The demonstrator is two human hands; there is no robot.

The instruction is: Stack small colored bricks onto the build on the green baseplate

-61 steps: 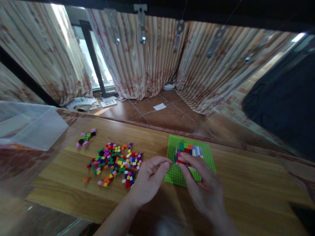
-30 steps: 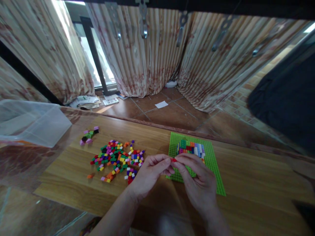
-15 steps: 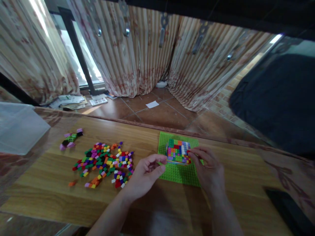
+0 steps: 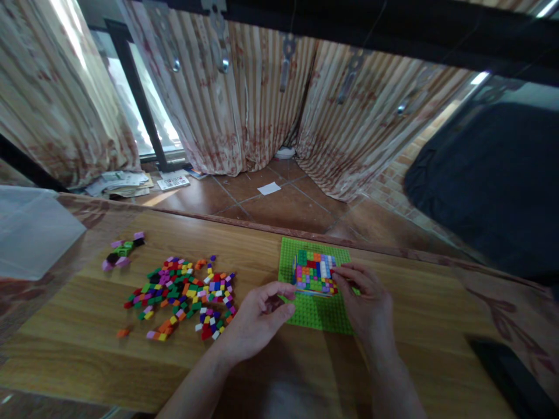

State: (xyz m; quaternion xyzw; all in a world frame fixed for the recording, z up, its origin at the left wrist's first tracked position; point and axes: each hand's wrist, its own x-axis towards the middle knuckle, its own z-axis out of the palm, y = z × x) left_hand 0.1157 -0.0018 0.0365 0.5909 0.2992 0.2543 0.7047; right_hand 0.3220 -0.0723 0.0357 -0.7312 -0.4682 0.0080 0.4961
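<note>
A built block of many-coloured toy bricks (image 4: 313, 273) sits on a green studded baseplate (image 4: 318, 317). At its right edge, the fingertips of my right hand (image 4: 369, 299) are pinched together, with a bit of red brick showing at their tips. My left hand (image 4: 259, 320) is at the near left corner of the block. Its thumb and index finger are apart and its other fingers curl inward; nothing shows between them. Whether the left index fingertip touches the block I cannot tell.
Loose toy bricks (image 4: 181, 291) lie scattered left of my left hand. Beyond them is a small green, black and pink brick assembly (image 4: 124, 250). A translucent white container (image 4: 35, 233) stands far left; a dark flat device (image 4: 510, 372) lies at the right on the wooden table (image 4: 244, 235).
The view has tilted slightly. Both hands keep nearly the same places beside the block, and the right fingers stay pinched at its right edge.
</note>
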